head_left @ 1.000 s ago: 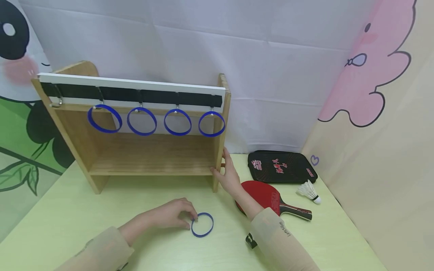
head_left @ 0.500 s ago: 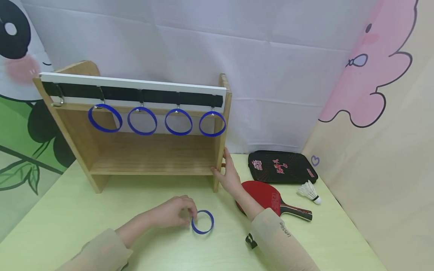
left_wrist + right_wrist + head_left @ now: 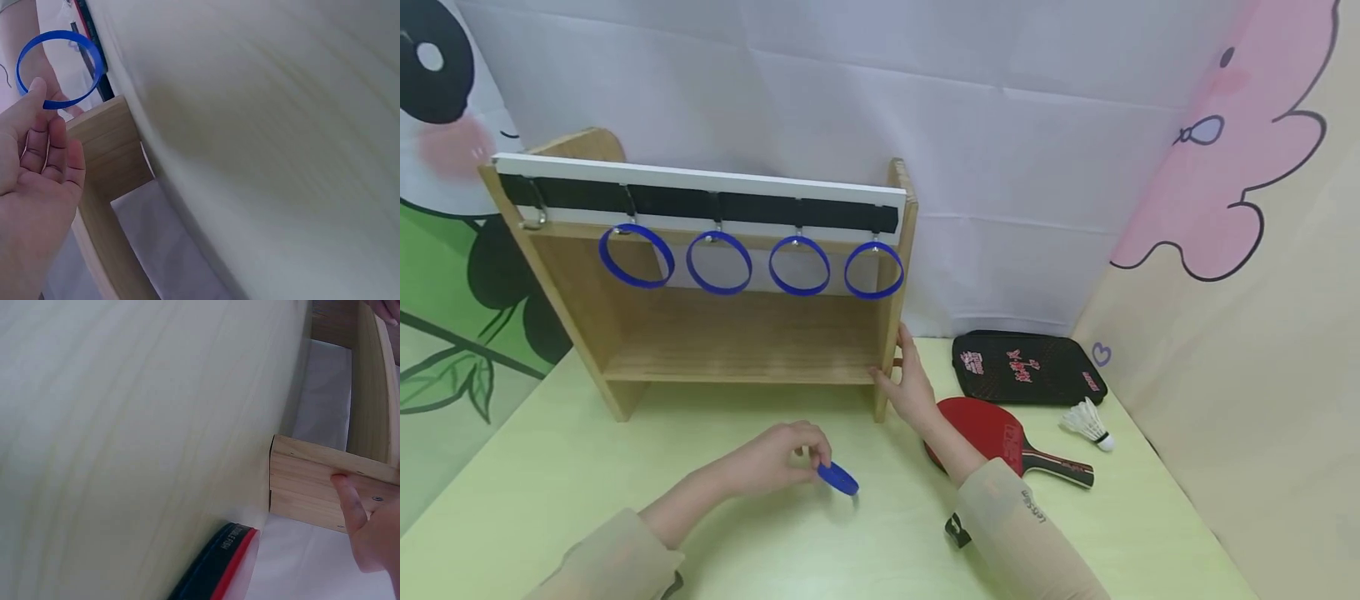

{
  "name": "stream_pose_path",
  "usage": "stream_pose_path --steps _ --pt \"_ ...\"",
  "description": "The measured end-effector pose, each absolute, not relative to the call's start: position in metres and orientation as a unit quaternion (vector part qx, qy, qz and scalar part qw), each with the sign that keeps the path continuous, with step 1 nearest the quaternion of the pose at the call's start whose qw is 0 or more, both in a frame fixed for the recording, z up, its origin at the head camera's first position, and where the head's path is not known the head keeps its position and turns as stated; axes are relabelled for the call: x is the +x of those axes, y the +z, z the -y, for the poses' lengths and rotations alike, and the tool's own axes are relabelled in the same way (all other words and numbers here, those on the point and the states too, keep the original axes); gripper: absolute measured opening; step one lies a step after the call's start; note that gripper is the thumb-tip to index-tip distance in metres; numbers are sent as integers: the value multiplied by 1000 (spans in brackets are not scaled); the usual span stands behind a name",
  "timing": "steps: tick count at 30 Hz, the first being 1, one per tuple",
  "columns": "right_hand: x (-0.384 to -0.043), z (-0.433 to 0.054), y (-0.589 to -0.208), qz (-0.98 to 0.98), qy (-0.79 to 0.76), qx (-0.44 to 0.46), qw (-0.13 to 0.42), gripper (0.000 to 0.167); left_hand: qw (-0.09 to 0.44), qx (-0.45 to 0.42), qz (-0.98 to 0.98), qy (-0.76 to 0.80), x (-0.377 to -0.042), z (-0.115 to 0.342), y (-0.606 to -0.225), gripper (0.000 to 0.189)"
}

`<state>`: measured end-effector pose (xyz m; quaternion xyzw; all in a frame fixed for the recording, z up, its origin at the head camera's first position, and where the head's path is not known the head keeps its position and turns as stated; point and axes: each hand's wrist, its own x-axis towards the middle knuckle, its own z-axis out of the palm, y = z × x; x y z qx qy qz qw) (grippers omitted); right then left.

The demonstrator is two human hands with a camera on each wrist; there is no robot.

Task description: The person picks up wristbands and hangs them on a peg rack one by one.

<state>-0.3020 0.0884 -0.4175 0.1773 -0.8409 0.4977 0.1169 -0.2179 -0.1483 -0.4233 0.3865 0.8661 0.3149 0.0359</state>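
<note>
My left hand [image 3: 775, 458] pinches a blue ring [image 3: 838, 478] between thumb and fingers, just above the table in front of the shelf. In the left wrist view the ring [image 3: 97, 56] is a thin, round band, gripped at its edge. My right hand [image 3: 912, 392] holds the right side panel of the wooden shelf [image 3: 745, 342]; in the right wrist view a finger [image 3: 351, 503] presses on the panel's outer face. Several blue rings [image 3: 722, 290] hang from hooks along the shelf's black-and-white top rail [image 3: 700, 195]. The leftmost hook [image 3: 535, 221] bears no ring.
Right of the shelf lie a red table tennis bat [image 3: 981, 425], a black case [image 3: 1030, 367] and a white shuttlecock [image 3: 1086, 422]. A small black object [image 3: 957, 531] is by the right sleeve. A white cloth [image 3: 1000, 208] hangs behind the shelf.
My left hand has lifted the blue ring from the table and tilted it, so it now appears nearly edge-on. The right hand stays on the shelf's side panel.
</note>
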Motion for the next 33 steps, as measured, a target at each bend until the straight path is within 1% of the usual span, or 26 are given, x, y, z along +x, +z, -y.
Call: stream_pose_path --steps 4,14,18,26,33 --pt "-302 -88 -416 841 500 174 113 81 22 384 -865 322 -216 152 -417 17" --pt "-304 -88 -415 841 500 173 117 81 5 347 -877 332 -209 166 -395 18" --pt "-304 -88 -413 839 500 176 119 81 -18 339 -877 340 -206 175 -385 20" --pt "-304 -89 -415 833 509 183 116 81 -80 329 -875 347 -198 192 -367 18" --pt "-304 -88 -418 834 511 177 111 82 -107 283 -893 332 -187 206 -344 18"
